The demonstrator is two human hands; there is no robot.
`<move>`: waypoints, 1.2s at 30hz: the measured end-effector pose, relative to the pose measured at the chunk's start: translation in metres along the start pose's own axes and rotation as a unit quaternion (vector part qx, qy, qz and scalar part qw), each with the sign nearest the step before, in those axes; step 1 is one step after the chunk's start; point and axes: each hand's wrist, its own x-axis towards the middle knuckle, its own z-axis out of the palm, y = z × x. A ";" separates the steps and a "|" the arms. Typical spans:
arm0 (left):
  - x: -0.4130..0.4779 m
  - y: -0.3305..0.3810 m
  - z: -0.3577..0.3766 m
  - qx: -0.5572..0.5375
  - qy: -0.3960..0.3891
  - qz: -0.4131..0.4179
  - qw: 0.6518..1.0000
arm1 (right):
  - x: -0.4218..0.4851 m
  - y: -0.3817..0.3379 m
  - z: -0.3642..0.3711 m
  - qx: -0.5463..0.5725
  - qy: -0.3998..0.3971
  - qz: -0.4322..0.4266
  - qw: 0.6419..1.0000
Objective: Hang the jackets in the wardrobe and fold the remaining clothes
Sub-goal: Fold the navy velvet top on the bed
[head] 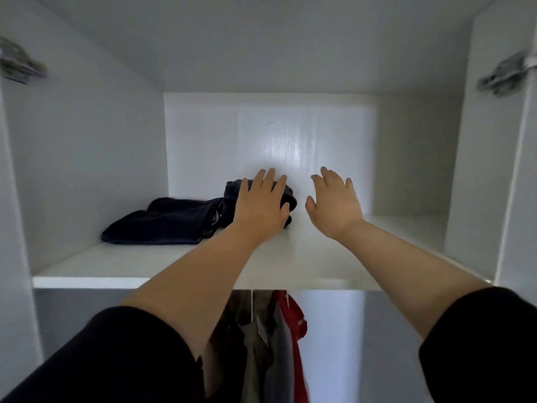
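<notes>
Two bare forearms with black sleeves pushed up reach into the upper compartment of a white wardrobe (87, 126).

The left grip (263, 203) lies palm down, fingers straight and slightly apart, on the right end of a bundle of dark navy clothes (162, 222). It is open and pressing flat rather than clutching. The bundle sits on the white shelf (116, 266) and stretches away to the left of this grip, toward the front of the compartment.

The right grip (334, 203) is just to the right of the left one, apart from the clothes. It is open, fingers spread and thumb out, holding nothing. Whether it touches the shelf beneath it cannot be told.

Below both grips, under the shelf's front edge, clothes hang in the lower section: a red garment (296, 318) and, beside it, a grey garment (279, 344).

Far to the left of the left grip, high on the wardrobe frame, is a blurred metal hinge (17, 64). A second hinge (505, 71) is high up to the right of the right grip.
</notes>
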 end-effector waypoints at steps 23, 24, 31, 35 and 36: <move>-0.235 0.259 -0.284 -0.243 0.060 0.226 0.942 | -0.404 0.055 -0.361 -0.245 0.011 0.221 0.944; -0.242 0.274 -0.296 -0.254 0.064 0.232 0.937 | -0.420 0.061 -0.376 -0.256 0.010 0.230 0.939; -0.326 0.398 -0.385 -0.331 0.055 0.298 0.894 | -0.565 0.098 -0.491 -0.292 0.005 0.306 0.906; -0.395 0.484 -0.439 -0.386 0.036 0.339 0.857 | -0.675 0.113 -0.556 -0.320 -0.022 0.350 0.880; -0.413 0.507 -0.452 -0.395 0.034 0.351 0.848 | -0.703 0.118 -0.572 -0.331 -0.028 0.360 0.872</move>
